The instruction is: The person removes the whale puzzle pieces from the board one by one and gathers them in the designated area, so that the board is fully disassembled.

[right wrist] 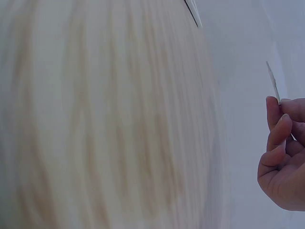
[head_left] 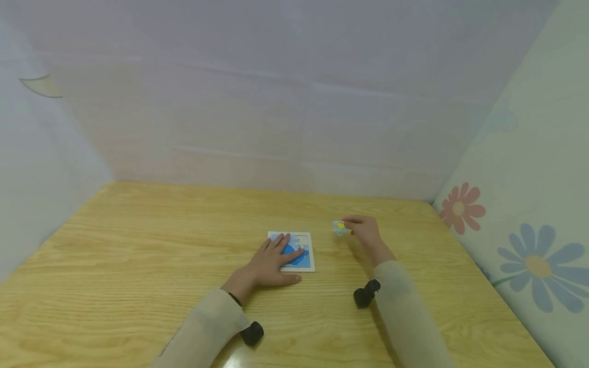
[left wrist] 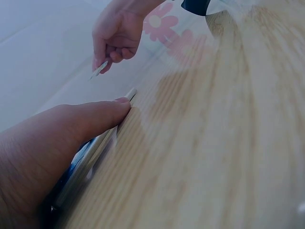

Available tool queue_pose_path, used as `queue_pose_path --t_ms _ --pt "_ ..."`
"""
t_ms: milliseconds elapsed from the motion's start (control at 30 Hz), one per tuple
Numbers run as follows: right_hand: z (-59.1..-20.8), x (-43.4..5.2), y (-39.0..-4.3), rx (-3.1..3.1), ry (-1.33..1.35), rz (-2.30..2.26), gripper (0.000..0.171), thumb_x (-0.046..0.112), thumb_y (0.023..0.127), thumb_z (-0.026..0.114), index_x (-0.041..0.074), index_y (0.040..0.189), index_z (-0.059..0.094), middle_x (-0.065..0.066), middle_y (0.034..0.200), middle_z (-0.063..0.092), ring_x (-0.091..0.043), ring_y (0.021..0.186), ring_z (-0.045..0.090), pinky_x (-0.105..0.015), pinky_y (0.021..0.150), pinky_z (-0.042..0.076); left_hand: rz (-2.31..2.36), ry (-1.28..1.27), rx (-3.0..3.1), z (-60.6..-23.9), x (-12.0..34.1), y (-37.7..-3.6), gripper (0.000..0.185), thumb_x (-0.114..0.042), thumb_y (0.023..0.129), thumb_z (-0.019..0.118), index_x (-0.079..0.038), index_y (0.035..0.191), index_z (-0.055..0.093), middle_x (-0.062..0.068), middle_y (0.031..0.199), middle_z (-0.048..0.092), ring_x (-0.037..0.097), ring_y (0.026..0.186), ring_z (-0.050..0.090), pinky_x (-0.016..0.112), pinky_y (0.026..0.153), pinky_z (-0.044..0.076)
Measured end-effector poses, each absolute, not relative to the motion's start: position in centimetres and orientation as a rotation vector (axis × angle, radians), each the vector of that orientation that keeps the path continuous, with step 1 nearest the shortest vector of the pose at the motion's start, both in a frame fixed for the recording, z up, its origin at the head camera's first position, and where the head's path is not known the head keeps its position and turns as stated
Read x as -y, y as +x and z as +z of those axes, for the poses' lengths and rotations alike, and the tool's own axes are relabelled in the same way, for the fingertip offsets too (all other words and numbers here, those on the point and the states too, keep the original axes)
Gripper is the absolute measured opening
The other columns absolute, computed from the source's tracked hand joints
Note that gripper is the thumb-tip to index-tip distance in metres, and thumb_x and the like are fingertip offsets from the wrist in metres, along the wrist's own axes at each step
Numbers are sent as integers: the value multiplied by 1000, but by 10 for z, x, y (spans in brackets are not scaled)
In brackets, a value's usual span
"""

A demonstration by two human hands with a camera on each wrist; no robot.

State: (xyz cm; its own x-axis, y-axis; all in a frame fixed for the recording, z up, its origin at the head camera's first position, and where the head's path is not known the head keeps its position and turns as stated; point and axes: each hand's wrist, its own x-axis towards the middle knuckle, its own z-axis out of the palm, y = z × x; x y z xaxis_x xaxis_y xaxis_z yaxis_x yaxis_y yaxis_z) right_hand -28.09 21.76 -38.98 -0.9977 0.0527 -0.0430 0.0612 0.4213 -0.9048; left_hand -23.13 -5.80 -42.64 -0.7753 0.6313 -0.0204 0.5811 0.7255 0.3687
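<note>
Wooden, pale-grained bench (head_left: 138, 266) carries a small square puzzle board (head_left: 307, 258) with a white rim and a blue picture. The left hand (head_left: 271, 263) lies flat on that board, fingers straight and spread over its left part, thumb stretched along the near edge; in the left wrist view the thumb (left wrist: 102, 114) presses beside the board's thin edge (left wrist: 102, 143). The grip here is wide and flat, holding nothing between the fingers.

To the right of the board and well clear of it, the right hand (head_left: 365, 232) pinches a small puzzle piece (head_left: 340, 226), light blue with a yellow spot, between thumb and fingertips. The piece sticks out to the left of the fingers, toward the board, lifted just above the bench. In the right wrist view it shows edge-on as a thin sliver (right wrist: 273, 83) rising from the curled fingers (right wrist: 279, 133).

Flower-patterned wall covering (head_left: 534, 255) stands at the right.
</note>
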Motion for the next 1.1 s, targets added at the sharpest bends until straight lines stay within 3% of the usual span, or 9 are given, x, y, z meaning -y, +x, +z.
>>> queue_pose_path --t_ms 267,400,633,933,1100 --pt "-390 -245 -282 -2649 153 -1644 35 17 96 52 -4 123 57 -19 133 50 -18 93 50 -42 91 43 527 987 -2787 -425 57 -231 66 -57 87 51 -31 145 33 16 157 8 31 146 3 51 116 3" --pt "-390 -259 -283 -2667 172 -1609 35 19 96 52 -3 124 57 -17 125 55 -13 82 49 -42 88 42 527 995 -2797 -425 57 -230 65 -56 87 51 -30 145 34 17 156 10 32 145 4 51 116 4" --pt "-391 -285 -283 -2661 161 -1571 39 21 97 50 -3 127 54 -19 128 52 -15 85 49 -38 87 41 541 983 -2797 -427 57 -231 66 -58 87 51 -31 145 33 15 157 8 31 146 2 50 116 2" --pt "-393 -309 -283 -2655 187 -1517 40 22 96 51 -4 127 53 -8 115 59 -10 83 51 -38 87 42 551 983 -2787 -426 58 -231 66 -57 87 50 -31 145 33 15 157 8 31 146 2 51 116 2" --pt "-391 -316 -282 -2659 182 -1494 40 21 96 50 -6 126 53 -11 118 57 -11 83 52 -36 85 43 547 987 -2800 -425 56 -230 66 -57 87 52 -30 144 35 16 156 10 31 146 4 51 116 4"
